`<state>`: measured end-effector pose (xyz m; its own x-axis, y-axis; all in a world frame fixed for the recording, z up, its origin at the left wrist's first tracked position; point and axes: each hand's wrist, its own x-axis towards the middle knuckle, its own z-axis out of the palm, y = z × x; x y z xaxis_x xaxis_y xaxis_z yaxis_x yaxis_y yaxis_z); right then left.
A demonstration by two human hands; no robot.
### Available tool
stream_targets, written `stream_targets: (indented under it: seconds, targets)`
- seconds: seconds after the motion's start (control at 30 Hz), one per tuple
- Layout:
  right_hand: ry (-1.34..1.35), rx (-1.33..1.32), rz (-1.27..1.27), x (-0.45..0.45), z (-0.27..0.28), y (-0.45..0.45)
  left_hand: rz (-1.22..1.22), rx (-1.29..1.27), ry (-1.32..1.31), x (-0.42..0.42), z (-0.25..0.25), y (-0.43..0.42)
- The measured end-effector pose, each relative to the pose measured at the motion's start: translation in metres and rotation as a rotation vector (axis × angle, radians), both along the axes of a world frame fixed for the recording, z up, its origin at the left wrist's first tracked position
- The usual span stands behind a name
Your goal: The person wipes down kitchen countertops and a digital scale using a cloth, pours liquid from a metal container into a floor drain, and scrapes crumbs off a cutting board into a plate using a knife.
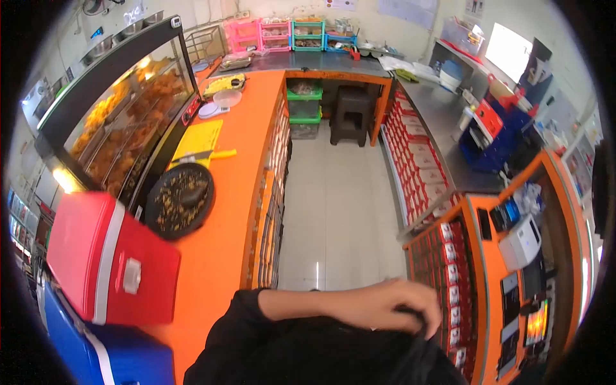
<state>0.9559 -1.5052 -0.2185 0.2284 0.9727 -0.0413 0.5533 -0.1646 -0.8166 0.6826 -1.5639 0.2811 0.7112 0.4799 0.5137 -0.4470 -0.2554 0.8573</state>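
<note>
My left hand [410, 307] reaches across my body at the bottom of the view. Its fingers are curled and closed on black cloth [427, 350], which looks like part of my dark clothing on the right side. A black sleeve [234, 327] covers the upper part of the left arm, with the forearm bare. My right hand does not show; the cloth may hide it.
The orange counter [224, 218] at left bears a red cooler [147, 282], a black mortar [179, 200], a knife [204, 155] and a glass food warmer [128, 109]. A tiled floor [327, 212] runs between counters. A black stool [350, 115] stands at the back.
</note>
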Motion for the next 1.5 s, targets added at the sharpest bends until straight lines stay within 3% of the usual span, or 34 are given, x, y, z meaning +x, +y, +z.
stream_targets:
  seconds: [0.07,0.17,0.23,0.3,0.37,0.47,0.57,0.67,0.7,0.73,0.77,0.8,0.83,0.93,1.0,1.1,1.13,1.2,1.3,1.4,1.47,1.5]
  targets:
    - [-0.064,-0.198,0.012,-0.009,0.003,0.003,-0.015,0.002,0.044,-0.004,-0.004,0.088]
    - [-0.148,-0.361,-0.063,-0.013,0.012,0.027,-0.271,-0.258,0.154,-0.046,-0.062,0.209]
    - [-0.191,-0.448,-0.108,-0.022,0.007,0.066,-0.282,-0.339,0.301,-0.100,-0.085,0.267]
    - [-0.223,-0.525,-0.146,-0.036,-0.002,0.129,-0.305,-0.461,0.237,-0.153,-0.107,0.325]
    - [-0.271,-0.595,-0.155,-0.060,-0.009,0.218,-0.070,-0.437,0.171,-0.231,-0.152,0.411]
    - [-0.302,-0.645,-0.130,-0.098,-0.016,0.358,0.293,-0.441,0.174,-0.292,-0.140,0.470]
    - [-0.302,-0.648,-0.061,-0.156,-0.013,0.528,0.805,-0.497,-0.092,-0.345,-0.133,0.519]
    - [-0.161,-0.527,0.026,-0.272,0.003,0.727,0.951,-0.560,-0.179,-0.393,-0.141,0.560]
    - [0.117,-0.278,0.092,-0.323,0.006,0.792,0.987,-0.607,-0.083,-0.407,-0.145,0.577]
    - [0.003,-0.002,0.236,-0.381,0.032,0.848,1.017,-0.656,0.013,-0.418,-0.148,0.593]
    - [0.045,0.019,0.312,-0.440,0.047,0.906,1.044,-0.706,0.113,-0.431,-0.156,0.612]
    - [0.069,0.170,0.430,-0.501,0.099,0.939,1.102,-0.762,0.046,-0.445,-0.170,0.636]
    - [0.066,0.362,0.480,-0.552,0.084,0.991,1.158,-0.820,-0.016,-0.462,-0.188,0.663]
    - [0.246,0.352,0.647,-0.703,0.205,1.029,1.328,-0.832,-0.051,-0.539,-0.221,0.749]
    - [0.195,0.401,0.829,-0.763,0.234,1.062,1.421,-0.771,-0.028,-0.595,-0.240,0.807]
    - [0.143,0.432,0.948,-0.836,0.264,1.121,1.551,-0.824,-0.078,-0.678,-0.174,0.891]
    - [0.139,0.545,0.927,-0.854,0.265,1.145,1.573,-0.765,-0.067,-0.705,-0.170,0.916]
    - [0.089,0.478,0.826,-0.887,0.273,1.197,1.618,-0.640,-0.036,-0.764,-0.172,0.964]
    - [0.016,0.574,0.596,-0.942,0.236,1.296,1.632,-0.582,-0.038,-0.836,-0.167,1.028]
    - [-0.348,0.455,0.577,-1.005,0.166,1.369,1.757,-0.549,0.017,-0.898,-0.180,1.090]
    - [-0.773,0.431,0.643,-1.053,0.225,1.354,1.843,-0.458,0.065,-0.952,-0.225,1.136]
    - [-0.764,0.483,0.673,-1.070,0.217,1.366,1.868,-0.481,0.208,-0.976,-0.229,1.157]
